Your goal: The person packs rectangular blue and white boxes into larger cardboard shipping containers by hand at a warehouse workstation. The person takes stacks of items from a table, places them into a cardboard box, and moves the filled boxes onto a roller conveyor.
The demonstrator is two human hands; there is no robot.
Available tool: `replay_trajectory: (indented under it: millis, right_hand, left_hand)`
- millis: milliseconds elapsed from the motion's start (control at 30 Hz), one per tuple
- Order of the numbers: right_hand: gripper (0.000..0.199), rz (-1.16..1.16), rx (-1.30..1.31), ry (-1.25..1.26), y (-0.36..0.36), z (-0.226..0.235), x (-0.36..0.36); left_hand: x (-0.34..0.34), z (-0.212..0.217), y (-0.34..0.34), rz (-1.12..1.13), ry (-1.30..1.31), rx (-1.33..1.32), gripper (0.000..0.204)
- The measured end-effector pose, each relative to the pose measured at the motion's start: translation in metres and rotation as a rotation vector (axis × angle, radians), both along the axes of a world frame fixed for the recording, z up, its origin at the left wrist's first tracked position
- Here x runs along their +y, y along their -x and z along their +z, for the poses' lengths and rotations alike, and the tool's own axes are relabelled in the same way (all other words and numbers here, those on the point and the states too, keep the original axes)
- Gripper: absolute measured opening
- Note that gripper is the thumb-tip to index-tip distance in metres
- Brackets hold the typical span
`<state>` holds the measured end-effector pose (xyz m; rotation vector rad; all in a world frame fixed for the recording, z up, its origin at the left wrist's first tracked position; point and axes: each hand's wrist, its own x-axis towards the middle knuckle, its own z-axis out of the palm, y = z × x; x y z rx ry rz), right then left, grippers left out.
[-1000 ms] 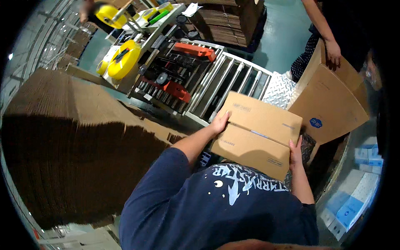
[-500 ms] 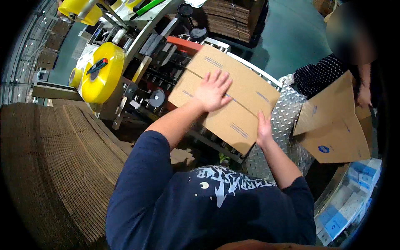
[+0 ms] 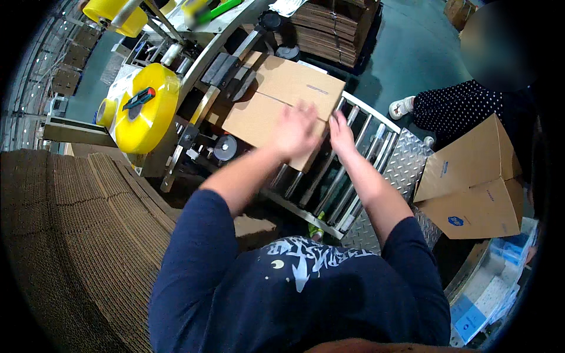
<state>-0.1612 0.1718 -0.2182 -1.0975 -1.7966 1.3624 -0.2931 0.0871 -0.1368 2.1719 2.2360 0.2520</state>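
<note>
Apparent step: feeding carton (image 3: 282,84) between side edges of roller conveyor (image 3: 372,110). Left hand (image 3: 296,130) lies spread atop carton; right hand (image 3: 342,136), unclenched, at near end. Even push seems required.

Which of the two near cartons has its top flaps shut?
The carton under the left hand, on the roller conveyor: its flaps meet in the middle, while the other carton, at right, is spread open.

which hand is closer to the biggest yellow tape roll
Left. The left hand is over the carton, to the right of the yellow tape roll; the right hand is by the carton's right edge, farther from the roll.
</note>
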Motion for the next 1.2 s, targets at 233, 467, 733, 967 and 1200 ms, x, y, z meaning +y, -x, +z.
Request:
replay_trajectory:
  millis: [233, 467, 733, 967, 1200]
  right_hand:
    - [0.024, 0.541, -0.779, 0.271, -0.22, -0.113, -0.131]
    - [0.04, 0.707, -0.881, 0.585, -0.423, -0.121, -0.205]
    - [0.033, 0.238, -0.783, 0.359, -0.455, -0.099, -0.169]
    - [0.034, 0.554, -0.808, 0.07, -0.494, -0.123, -0.199]
    - [0.039, 0.466, -0.928, 0.198, -0.6, -0.211, -0.246]
  left_hand:
    - [-0.016, 0.012, 0.035, -0.209, 0.16, 0.118, 0.025]
    - [-0.076, -0.016, 0.017, 0.035, 0.248, 0.451, 0.018]
    - [-0.253, -0.101, -0.141, -0.257, 1.071, -0.495, 0.042]
    - [-0.259, 0.243, -0.151, 0.015, -0.022, 0.033, 0.027]
    - [-0.357, 0.526, -0.176, 0.56, -0.668, 0.828, 0.038]
